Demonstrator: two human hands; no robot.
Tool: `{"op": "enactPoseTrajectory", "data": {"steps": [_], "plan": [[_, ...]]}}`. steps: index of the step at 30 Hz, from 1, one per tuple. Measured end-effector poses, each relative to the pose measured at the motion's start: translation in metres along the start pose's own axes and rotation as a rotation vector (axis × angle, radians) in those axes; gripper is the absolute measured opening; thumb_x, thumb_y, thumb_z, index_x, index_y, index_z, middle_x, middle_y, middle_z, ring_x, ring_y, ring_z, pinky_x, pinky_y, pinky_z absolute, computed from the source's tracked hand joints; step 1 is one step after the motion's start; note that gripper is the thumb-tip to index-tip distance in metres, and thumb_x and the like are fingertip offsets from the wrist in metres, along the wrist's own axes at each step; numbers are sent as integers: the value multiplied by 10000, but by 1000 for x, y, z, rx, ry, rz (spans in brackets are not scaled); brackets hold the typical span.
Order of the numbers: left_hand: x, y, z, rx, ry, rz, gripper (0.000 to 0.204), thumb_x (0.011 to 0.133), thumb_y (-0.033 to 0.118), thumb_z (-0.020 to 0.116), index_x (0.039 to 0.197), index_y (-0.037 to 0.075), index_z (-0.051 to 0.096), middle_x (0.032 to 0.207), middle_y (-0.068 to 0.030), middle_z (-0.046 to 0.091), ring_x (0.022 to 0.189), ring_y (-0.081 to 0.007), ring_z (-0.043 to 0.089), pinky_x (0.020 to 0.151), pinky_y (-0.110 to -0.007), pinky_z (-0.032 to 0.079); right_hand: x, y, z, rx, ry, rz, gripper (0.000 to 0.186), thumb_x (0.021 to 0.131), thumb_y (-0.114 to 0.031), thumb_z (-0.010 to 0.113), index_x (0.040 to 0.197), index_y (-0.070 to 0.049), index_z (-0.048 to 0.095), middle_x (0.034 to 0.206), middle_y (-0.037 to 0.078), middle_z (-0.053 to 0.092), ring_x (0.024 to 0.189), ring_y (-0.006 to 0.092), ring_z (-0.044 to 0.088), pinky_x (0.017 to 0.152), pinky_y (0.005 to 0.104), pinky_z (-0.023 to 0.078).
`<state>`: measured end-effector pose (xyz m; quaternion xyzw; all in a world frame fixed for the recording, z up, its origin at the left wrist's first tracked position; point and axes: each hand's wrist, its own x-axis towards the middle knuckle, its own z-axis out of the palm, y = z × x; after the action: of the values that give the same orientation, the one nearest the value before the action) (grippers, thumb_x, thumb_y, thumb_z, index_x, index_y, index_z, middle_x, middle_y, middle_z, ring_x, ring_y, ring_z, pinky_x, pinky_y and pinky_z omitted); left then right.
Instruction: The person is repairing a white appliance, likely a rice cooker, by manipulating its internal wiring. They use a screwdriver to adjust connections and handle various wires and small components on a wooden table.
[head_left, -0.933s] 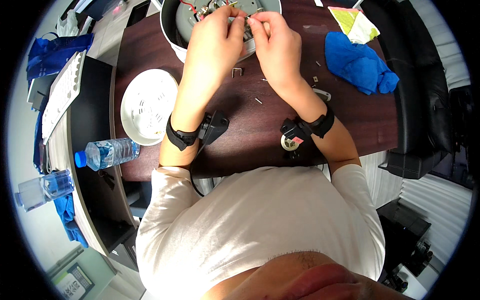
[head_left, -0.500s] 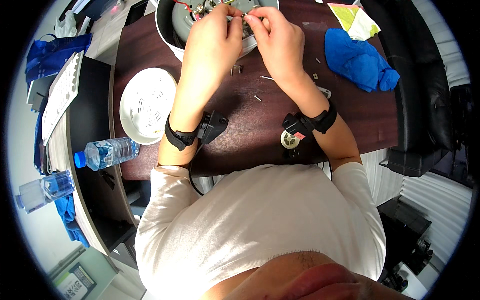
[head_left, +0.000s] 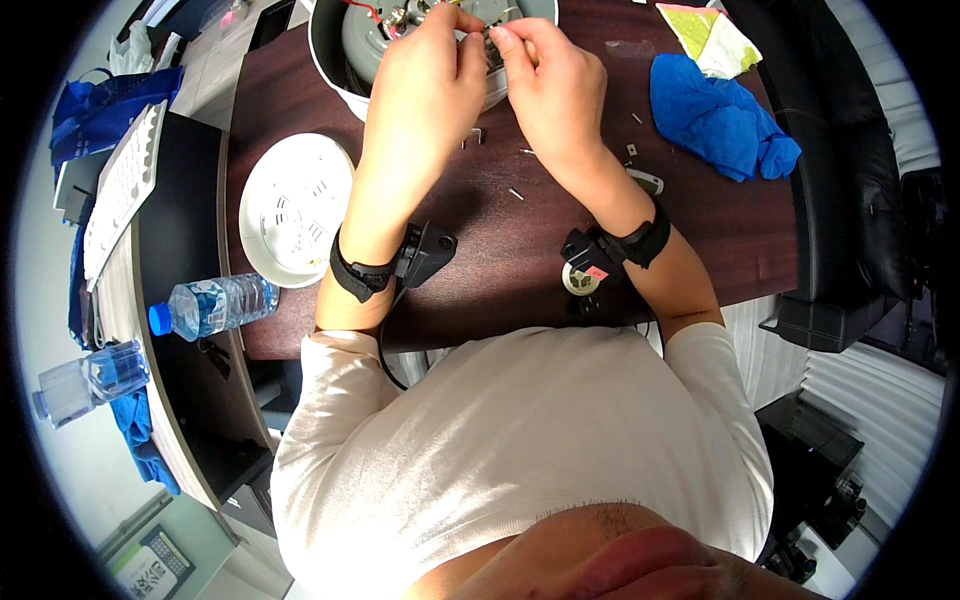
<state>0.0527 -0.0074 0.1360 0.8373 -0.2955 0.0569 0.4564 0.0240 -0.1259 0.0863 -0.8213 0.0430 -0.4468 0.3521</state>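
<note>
Both hands work at the far edge of the table, over an opened round white appliance housing with a grey metal inside and a red wire. My left hand reaches over its middle, thumb and fingers pinched together. My right hand is beside it at the housing's right side, thumb and forefinger also pinched. Whatever sits between the fingertips is tiny and mostly hidden, so I cannot name it. Below the hands lie a small bent metal bracket and a screw.
On the dark table, a round white slotted cover and a water bottle lie left. A blue cloth and a yellow-green packet lie far right. A small round cream part is beneath my right wrist.
My right hand has shifted slightly left and its fingers have moved a little at the pinch. My left hand stays almost in place.
</note>
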Motion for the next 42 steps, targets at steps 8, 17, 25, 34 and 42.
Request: {"op": "enactPoseTrajectory", "data": {"steps": [8, 17, 25, 34, 42], "plan": [[-1, 2, 2, 7, 14, -29, 151, 893, 113, 538, 987, -1, 571, 530, -82, 567, 467, -139, 573, 460, -272, 417, -3, 1, 1, -7, 39, -72, 137, 848, -177, 660, 855, -42, 637, 583, 114, 579, 471, 238, 569, 456, 317, 421], [-2, 3, 3, 31, 30, -7, 142, 896, 113, 533, 976, 2, 569, 534, -91, 568, 469, -156, 580, 458, -285, 421, -4, 0, 2, -8, 42, -75, 131, 861, -176, 640, 847, -46, 636, 587, 121, 576, 501, 270, 584, 471, 339, 432], [-3, 4, 3, 22, 27, -23, 153, 894, 121, 536, 987, 3, 568, 536, -97, 568, 472, -156, 582, 455, -286, 419, -3, 1, 2, -22, 13, -57, 132, 872, -181, 628, 867, -50, 646, 614, 133, 594, 528, 273, 606, 487, 331, 448], [-3, 5, 2, 35, 20, -5, 153, 894, 125, 530, 994, 15, 568, 542, -101, 573, 479, -165, 590, 461, -291, 424, -4, 3, 1, 1, 33, -75, 124, 846, -178, 665, 865, -58, 643, 593, 113, 583, 482, 241, 572, 461, 317, 427], [-2, 4, 2, 47, 22, -18, 147, 892, 128, 533, 989, 21, 564, 539, -103, 573, 483, -173, 598, 465, -295, 429, -3, 1, 0, -60, 66, -160, 118, 838, -180, 674, 853, -70, 634, 564, 96, 556, 465, 249, 549, 448, 332, 415]]}}
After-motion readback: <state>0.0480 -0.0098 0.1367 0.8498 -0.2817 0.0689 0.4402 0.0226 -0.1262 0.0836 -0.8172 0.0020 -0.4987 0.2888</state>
